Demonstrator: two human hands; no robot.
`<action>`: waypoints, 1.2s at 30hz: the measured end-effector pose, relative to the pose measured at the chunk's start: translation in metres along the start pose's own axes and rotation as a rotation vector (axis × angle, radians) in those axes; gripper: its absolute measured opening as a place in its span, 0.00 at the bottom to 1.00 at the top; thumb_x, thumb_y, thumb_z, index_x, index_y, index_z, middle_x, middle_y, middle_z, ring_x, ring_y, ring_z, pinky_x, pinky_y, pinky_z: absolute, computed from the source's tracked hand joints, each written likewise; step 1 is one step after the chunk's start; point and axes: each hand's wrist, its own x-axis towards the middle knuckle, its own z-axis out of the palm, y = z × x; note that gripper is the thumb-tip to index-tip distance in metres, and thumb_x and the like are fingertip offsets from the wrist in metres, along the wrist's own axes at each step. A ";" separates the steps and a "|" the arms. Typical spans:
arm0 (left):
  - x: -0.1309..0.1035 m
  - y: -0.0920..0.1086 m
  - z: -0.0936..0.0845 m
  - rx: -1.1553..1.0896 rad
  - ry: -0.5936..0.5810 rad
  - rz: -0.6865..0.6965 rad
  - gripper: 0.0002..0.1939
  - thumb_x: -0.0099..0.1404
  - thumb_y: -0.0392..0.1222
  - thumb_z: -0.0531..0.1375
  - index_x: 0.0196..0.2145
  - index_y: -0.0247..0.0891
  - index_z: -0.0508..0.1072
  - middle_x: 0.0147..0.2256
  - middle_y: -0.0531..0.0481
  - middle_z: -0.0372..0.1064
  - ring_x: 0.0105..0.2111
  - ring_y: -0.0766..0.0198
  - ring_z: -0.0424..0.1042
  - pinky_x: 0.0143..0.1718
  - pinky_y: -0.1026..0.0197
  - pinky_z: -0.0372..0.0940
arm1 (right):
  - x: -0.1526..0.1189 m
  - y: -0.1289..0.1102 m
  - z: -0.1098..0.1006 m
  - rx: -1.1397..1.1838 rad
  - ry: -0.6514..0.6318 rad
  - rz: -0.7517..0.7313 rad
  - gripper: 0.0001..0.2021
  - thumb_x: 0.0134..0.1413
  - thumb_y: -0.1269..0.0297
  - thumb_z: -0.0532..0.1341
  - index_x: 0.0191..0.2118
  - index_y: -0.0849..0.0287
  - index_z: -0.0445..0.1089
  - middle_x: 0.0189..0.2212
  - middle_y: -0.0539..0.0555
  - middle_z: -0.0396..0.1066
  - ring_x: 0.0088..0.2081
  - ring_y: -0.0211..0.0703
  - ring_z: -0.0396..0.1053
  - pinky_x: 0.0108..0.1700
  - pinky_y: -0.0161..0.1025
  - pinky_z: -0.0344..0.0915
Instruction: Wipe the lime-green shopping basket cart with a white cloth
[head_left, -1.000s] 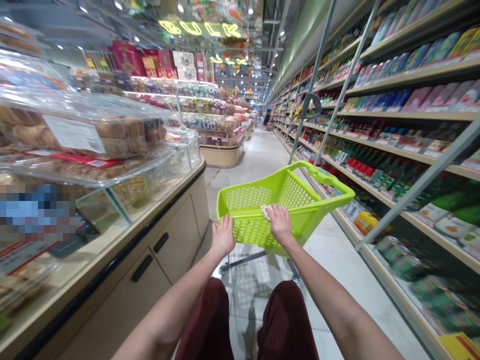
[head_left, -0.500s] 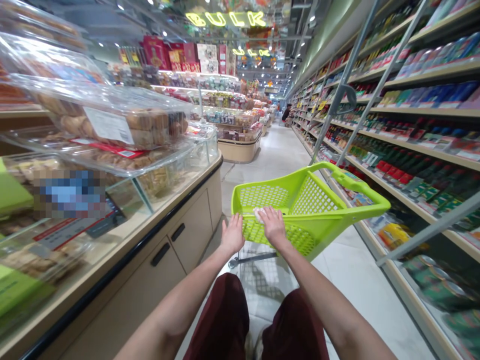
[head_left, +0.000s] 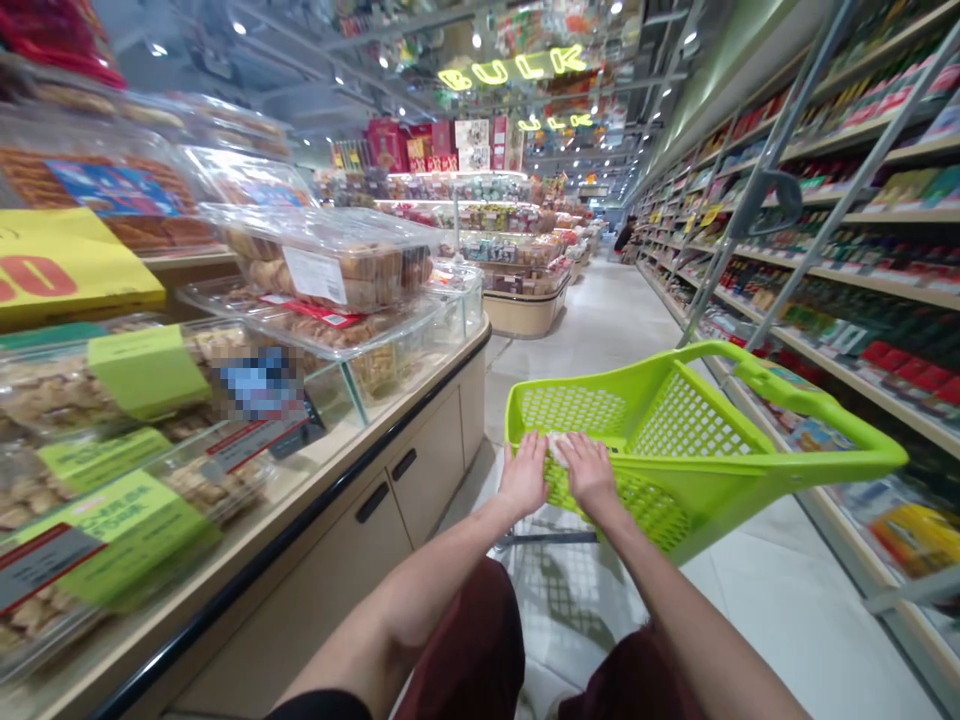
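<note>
A bright green shopping cart [head_left: 697, 470] stands side-on in front of me, its handle to the right. My left hand [head_left: 526, 478] rests on the rim at the cart's left corner, fingers extended. Just right of it, my right hand [head_left: 590, 470] presses a crumpled white tissue [head_left: 558, 447] against the near rim. Part of the tissue is hidden beneath the fingers. The two hands are close together.
On the left a counter [head_left: 427, 440] carries clear boxes of baked goods [head_left: 330, 260]. Shelves of packaged goods [head_left: 900, 290] and a leaning metal ladder [head_left: 795, 180] line the right. A person [head_left: 624, 238] is far down the aisle.
The view has turned left, so cart and counter appear farther right. My right hand and the tissue have moved along the rim closer to my left hand.
</note>
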 end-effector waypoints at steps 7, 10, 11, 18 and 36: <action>-0.002 -0.002 0.007 -0.040 0.014 -0.001 0.39 0.54 0.41 0.51 0.60 0.30 0.40 0.62 0.42 0.34 0.62 0.57 0.34 0.59 0.45 0.36 | 0.008 -0.008 0.009 0.001 0.037 0.072 0.20 0.55 0.72 0.47 0.53 0.58 0.62 0.55 0.55 0.59 0.57 0.48 0.50 0.57 0.47 0.43; -0.004 -0.010 0.006 -0.050 0.032 -0.027 0.38 0.54 0.40 0.51 0.60 0.30 0.40 0.62 0.42 0.35 0.61 0.57 0.35 0.59 0.44 0.36 | 0.017 -0.033 0.015 0.025 -0.021 0.000 0.21 0.55 0.73 0.46 0.53 0.59 0.61 0.55 0.55 0.58 0.58 0.49 0.49 0.57 0.48 0.41; -0.004 -0.014 0.005 -0.045 0.030 -0.040 0.38 0.54 0.40 0.51 0.60 0.30 0.41 0.62 0.42 0.35 0.61 0.57 0.36 0.59 0.44 0.36 | 0.019 -0.037 0.016 0.029 -0.031 -0.017 0.21 0.54 0.73 0.46 0.54 0.59 0.61 0.56 0.55 0.57 0.58 0.49 0.49 0.57 0.48 0.41; -0.001 -0.021 0.008 -0.005 -0.009 -0.073 0.37 0.52 0.39 0.52 0.59 0.29 0.45 0.62 0.40 0.37 0.61 0.55 0.37 0.58 0.42 0.36 | 0.000 0.026 -0.006 -0.048 0.113 0.127 0.19 0.54 0.72 0.48 0.51 0.56 0.63 0.54 0.56 0.59 0.56 0.50 0.50 0.56 0.51 0.41; 0.013 -0.014 -0.007 -0.075 0.162 0.140 0.37 0.54 0.35 0.53 0.60 0.31 0.42 0.61 0.40 0.40 0.61 0.56 0.38 0.59 0.46 0.42 | 0.020 -0.028 0.012 0.160 0.081 0.133 0.26 0.51 0.74 0.48 0.58 0.65 0.51 0.58 0.59 0.53 0.60 0.47 0.43 0.59 0.49 0.35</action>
